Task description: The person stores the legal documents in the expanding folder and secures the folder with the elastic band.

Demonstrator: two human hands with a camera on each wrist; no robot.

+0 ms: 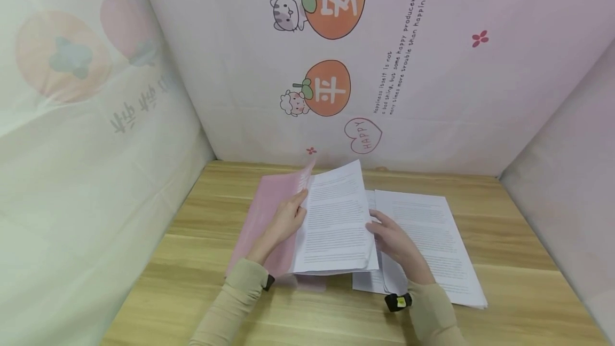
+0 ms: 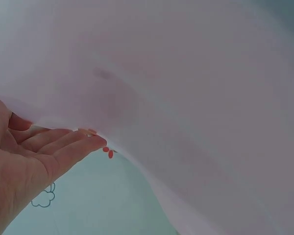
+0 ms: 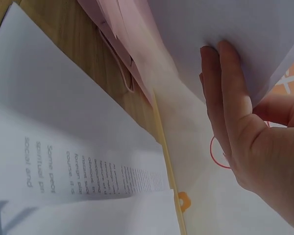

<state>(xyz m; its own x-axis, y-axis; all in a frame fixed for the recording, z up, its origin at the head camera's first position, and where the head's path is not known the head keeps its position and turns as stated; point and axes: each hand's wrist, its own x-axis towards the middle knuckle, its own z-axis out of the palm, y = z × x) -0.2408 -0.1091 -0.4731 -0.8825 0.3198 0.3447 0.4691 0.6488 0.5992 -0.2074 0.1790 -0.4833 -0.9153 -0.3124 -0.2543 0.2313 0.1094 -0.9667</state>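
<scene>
A pink translucent folder [image 1: 266,212] lies opened on the left, with printed sheets [image 1: 336,218] standing tilted against its raised flap. My left hand [image 1: 286,219] pinches the flap near the seam, and in the left wrist view its fingers [image 2: 83,147] run along the edge of the pale pink film. At the sheets' right edge my right hand [image 1: 395,239] grips the paper between thumb and fingers. The right wrist view shows two of its fingers [image 3: 230,78] flat against the back of the sheets, the lower edge lifted off the table.
A second stack of printed paper [image 1: 427,239] lies on the wooden table [image 1: 509,260] to the right, partly under my right forearm. White printed cloth [image 1: 250,95] walls the table at the back and on both sides. Each wrist wears a black band [image 1: 397,302].
</scene>
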